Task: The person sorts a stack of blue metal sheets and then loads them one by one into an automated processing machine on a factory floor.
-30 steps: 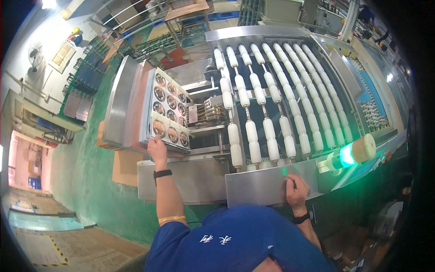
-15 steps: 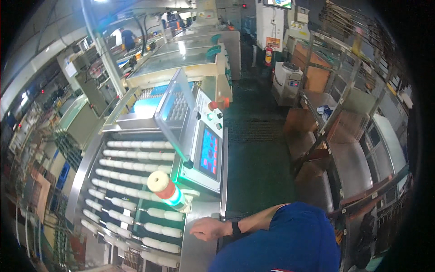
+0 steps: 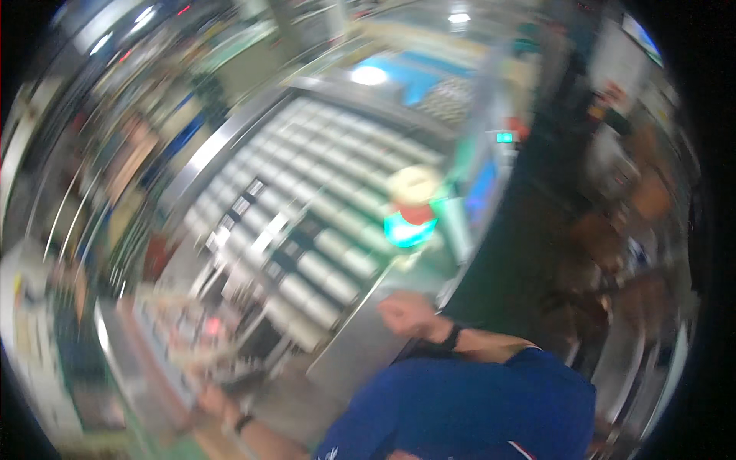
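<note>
My right hand (image 3: pixel 410 313), a dark band at its wrist, is at the metal side rail (image 3: pixel 356 337) of a roller conveyor. Motion smears its fingers, and I cannot tell whether it touches the rail. Rows of white rollers (image 3: pixel 307 176) fill the conveyor bed, with dark gaps between some of the nearer ones. Lower left, my left hand (image 3: pixel 218 404) is beside the near end of a tilted tray-like panel (image 3: pixel 165 376). Blur hides whether it grips the panel's edge. A signal lamp (image 3: pixel 412 211) with cream top, red band and lit green-blue band stands just beyond my right hand.
Past the rollers lies a blue surface (image 3: pixel 422 77) on the machine. A control box with a lit screen (image 3: pixel 483 184) stands on its right side. Dark green floor (image 3: pixel 506 268) runs along the right, with blurred metal racks (image 3: pixel 636 307) beyond. Cluttered equipment fills the left.
My view has swung left and down, so the machine appears turned and shifted right. My left hand and the tray-like panel have come into view. My right hand still stays by the rail.
</note>
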The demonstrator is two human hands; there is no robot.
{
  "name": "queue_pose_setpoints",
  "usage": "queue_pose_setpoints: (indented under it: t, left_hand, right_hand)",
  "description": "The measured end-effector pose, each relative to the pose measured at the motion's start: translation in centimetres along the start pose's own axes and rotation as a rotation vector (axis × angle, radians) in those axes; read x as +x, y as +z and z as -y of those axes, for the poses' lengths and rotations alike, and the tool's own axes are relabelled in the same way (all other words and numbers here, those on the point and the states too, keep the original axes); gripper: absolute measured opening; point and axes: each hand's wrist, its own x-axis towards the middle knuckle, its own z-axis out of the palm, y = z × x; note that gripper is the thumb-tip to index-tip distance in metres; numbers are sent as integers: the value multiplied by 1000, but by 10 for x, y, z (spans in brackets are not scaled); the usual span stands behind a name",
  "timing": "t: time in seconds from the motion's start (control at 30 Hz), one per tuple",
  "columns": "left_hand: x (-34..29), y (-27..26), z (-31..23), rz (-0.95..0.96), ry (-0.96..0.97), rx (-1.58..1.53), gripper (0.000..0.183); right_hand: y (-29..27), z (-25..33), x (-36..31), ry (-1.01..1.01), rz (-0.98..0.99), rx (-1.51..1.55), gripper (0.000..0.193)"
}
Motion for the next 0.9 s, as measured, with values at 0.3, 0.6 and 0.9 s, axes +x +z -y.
queue_pose_setpoints:
  t: [0.3,0.6,0.9]
  left_hand:
    - [-45,8,-148,-41,312,324,24]
    - [-77,29,-189,197,358,-21,37]
    - [-41,-39,-99,-378,238,707,47]
  right_hand:
    - [-2,21,16,-79,-41,84,10]
    - [0,22,12,-75,-17,68,10]
    - [-3,22,15,-59,-6,78,9]
